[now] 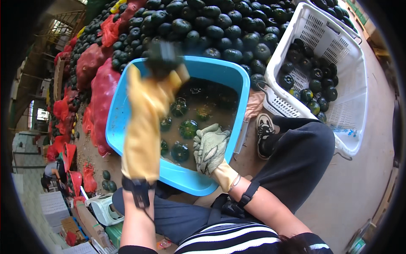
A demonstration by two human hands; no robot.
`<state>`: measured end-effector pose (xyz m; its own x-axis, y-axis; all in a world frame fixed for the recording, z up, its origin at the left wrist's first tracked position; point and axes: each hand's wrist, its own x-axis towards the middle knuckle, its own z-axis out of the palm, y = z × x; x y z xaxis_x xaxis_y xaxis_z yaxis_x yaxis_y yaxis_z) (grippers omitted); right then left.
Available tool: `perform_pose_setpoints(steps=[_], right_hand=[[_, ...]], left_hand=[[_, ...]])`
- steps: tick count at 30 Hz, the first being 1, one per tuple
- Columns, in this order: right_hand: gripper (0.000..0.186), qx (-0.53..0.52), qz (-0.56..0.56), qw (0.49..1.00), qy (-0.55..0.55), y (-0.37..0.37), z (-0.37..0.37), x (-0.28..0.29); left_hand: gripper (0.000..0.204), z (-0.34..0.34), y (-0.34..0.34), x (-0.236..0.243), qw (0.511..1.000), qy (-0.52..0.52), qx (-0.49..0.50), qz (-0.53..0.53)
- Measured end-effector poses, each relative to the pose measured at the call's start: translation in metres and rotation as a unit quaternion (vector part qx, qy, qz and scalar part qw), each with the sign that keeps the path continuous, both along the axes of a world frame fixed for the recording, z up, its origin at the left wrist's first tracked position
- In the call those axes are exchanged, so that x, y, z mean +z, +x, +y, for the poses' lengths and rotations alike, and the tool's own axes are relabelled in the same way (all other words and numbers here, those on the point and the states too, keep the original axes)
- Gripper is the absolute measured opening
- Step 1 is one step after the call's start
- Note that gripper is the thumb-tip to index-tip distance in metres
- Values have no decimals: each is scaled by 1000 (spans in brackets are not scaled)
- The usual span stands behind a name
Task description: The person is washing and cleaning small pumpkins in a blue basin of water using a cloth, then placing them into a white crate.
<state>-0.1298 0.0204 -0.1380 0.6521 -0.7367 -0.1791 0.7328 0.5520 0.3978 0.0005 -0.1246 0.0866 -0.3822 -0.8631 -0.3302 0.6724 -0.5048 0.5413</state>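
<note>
My left hand point(154, 95), in a long yellow rubber glove, grips a dark green squash point(163, 57) over the far left rim of a blue tub point(114, 127). Motion blurs both hand and squash. At the tub's near right side is my right hand point(211, 150). Grey-green wet fabric, a knit glove or a cloth, covers it above a yellow cuff, so its fingers cannot be made out. Murky brown water fills the tub. Several green squashes point(188, 129) sit partly under it, close to my right hand.
A large heap of dark green squashes point(215, 31) rises behind the tub. On the right stands a white slatted crate point(349, 114) with several squashes inside. Full red mesh sacks point(103, 106) lean at the left. A white plastic stool point(103, 209) stands at the lower left. Another person point(55, 173) bends far left.
</note>
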Motion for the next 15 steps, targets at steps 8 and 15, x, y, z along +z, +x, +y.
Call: perform_pose_setpoints(steps=[8, 15], right_hand=[[29, -93, 24, 995, 6, -19, -9, -11], [19, -68, 198, 965, 159, -15, 4, 3]], left_hand=[[71, -46, -110, -140, 610, -191, -270, -720], [73, -56, -101, -303, 886, -11, -191, -422]])
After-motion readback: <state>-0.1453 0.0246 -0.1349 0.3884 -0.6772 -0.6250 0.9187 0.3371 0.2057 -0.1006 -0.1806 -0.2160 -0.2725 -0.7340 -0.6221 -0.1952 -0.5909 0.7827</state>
